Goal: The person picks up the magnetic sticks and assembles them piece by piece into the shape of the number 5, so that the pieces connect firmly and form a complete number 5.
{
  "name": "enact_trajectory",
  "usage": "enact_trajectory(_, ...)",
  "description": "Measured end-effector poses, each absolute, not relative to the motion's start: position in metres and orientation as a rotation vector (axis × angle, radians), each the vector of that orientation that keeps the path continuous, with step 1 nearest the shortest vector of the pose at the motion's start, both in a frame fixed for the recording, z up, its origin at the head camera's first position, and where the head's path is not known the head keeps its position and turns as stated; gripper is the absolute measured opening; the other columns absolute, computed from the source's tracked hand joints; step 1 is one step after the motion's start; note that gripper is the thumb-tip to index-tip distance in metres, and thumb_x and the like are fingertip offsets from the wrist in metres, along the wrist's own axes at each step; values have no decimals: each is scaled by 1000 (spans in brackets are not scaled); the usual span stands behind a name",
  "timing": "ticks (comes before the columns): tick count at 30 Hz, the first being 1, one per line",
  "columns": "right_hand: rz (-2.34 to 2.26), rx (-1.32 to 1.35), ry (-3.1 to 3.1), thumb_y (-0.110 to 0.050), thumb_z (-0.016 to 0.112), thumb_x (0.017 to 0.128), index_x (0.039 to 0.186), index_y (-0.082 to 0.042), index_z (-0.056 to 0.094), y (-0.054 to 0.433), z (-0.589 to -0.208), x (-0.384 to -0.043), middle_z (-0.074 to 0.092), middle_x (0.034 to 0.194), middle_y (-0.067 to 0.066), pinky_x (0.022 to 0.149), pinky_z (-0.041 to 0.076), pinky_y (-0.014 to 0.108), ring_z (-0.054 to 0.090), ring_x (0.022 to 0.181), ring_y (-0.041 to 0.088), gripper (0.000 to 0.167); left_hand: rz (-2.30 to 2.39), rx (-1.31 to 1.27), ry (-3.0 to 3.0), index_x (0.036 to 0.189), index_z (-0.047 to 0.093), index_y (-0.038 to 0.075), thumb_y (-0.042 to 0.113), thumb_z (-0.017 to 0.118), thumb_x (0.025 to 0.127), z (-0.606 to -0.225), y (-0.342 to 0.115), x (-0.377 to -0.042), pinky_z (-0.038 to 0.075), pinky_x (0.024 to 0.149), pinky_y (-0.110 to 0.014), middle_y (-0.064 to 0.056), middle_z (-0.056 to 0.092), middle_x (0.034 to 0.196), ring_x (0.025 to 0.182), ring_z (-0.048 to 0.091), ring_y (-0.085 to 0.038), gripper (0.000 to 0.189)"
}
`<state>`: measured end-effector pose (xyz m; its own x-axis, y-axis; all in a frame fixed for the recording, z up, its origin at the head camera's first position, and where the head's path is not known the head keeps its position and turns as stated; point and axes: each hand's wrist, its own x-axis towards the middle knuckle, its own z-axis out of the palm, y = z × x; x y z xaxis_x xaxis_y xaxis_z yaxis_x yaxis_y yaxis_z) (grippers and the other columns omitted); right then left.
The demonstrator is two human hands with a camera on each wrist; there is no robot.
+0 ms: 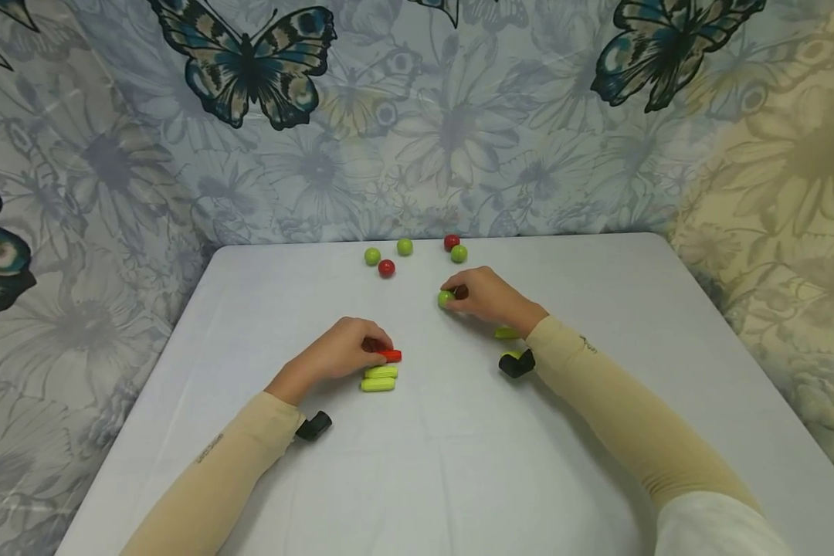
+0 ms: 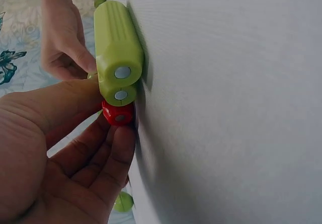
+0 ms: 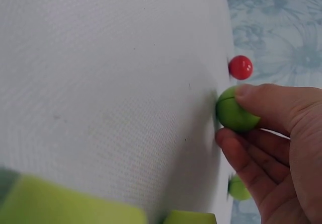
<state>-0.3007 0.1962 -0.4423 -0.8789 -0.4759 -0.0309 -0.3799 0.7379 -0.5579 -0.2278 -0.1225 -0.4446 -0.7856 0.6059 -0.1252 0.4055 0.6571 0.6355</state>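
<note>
In the head view my left hand (image 1: 340,349) pinches a small red ribbed stick (image 1: 392,356) between thumb and fingers, low over the white table. Right beside it, nearer me, two yellow-green sticks (image 1: 378,384) lie side by side; the left wrist view shows round pale discs on their ends. My right hand (image 1: 493,297), farther back and to the right, holds a green ball (image 3: 234,110) by thumb and fingertips at the tabletop. Under my right wrist lie two more yellow-green sticks (image 1: 506,333), one partly hidden by the black wrist camera (image 1: 517,363).
Along the back of the white table (image 1: 417,479) sit a green ball (image 1: 372,256), a red ball (image 1: 386,269) and another green ball (image 1: 405,247). To their right, a red ball (image 1: 452,242) sits behind a green one (image 1: 459,254). Butterfly-patterned cloth (image 1: 459,131) hangs behind.
</note>
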Motion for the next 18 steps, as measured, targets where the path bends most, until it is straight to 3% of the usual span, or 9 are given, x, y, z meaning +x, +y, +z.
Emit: enact_trajectory(18,-866,-620,2764,-18,83,98,128,-8,79,197,-444,-299,75,101,2,82,56,37,66,92,21,31,877,825,2621,120,83,12,13,82,99,-422,-94,-274,55,92,-35,2,76,114,101,65,-18,21)
